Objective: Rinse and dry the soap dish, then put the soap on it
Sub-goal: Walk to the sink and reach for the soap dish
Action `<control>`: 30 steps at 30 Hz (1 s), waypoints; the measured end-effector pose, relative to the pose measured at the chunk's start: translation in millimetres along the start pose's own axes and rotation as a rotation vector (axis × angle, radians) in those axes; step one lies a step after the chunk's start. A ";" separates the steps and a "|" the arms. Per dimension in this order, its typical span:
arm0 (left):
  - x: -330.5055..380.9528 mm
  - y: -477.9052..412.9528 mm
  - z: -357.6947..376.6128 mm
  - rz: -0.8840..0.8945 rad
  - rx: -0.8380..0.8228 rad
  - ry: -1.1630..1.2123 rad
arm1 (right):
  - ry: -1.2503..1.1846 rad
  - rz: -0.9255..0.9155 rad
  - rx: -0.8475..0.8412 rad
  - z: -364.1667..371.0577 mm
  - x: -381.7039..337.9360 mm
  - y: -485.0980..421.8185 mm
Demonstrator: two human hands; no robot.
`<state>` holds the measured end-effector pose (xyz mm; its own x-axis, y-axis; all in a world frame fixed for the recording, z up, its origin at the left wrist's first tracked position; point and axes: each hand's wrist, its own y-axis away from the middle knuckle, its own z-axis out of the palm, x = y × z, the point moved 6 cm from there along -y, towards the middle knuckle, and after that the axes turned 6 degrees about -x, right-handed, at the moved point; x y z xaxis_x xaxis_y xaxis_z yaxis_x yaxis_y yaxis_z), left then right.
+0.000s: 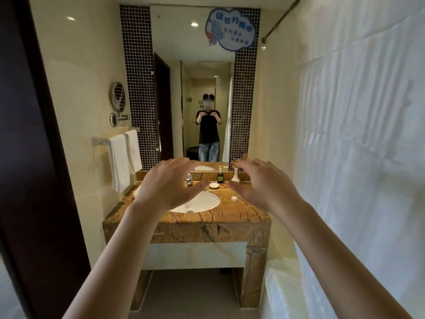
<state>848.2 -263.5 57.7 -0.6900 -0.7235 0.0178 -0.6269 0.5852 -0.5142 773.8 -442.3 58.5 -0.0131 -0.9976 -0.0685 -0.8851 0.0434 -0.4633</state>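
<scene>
A small white soap dish (214, 185) sits on the brown marble counter (241, 212) behind the white basin (202, 201), right of the faucet (189, 179). A small round white soap (234, 198) lies on the counter right of the basin. My left hand (167, 185) and my right hand (264, 183) are raised in front of me, well short of the counter, fingers spread and holding nothing. The left hand hides part of the basin and faucet.
White towels (124, 160) hang on a rail on the left wall. A dark pump bottle (220, 176) and a white vase (235, 176) stand at the counter's back. A mirror is above, a white shower curtain (356, 157) on the right, a dark door frame on the left.
</scene>
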 end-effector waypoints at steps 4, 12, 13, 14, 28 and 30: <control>-16.3 -28.6 13.0 -0.021 0.024 -0.006 | 0.012 -0.017 -0.004 17.3 8.5 -33.5; -61.4 -77.2 52.3 -0.042 0.000 -0.006 | 0.014 -0.008 -0.032 54.4 26.1 -98.9; -67.1 -84.8 57.5 -0.036 0.006 -0.001 | 0.015 -0.007 -0.030 59.7 27.5 -107.3; -72.5 -92.9 62.7 -0.028 0.012 0.004 | 0.015 -0.004 -0.024 64.8 28.8 -116.1; -173.0 -204.2 123.8 -0.011 0.002 0.047 | -0.015 0.065 0.034 124.6 44.0 -243.6; -184.4 -217.7 132.5 -0.011 -0.002 0.056 | -0.021 0.066 0.021 135.1 47.6 -260.7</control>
<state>1159.8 -306.0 52.8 -0.7024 -0.7083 0.0709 -0.6348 0.5782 -0.5125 1066.8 -493.8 56.6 -0.0608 -0.9912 -0.1176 -0.8727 0.1100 -0.4757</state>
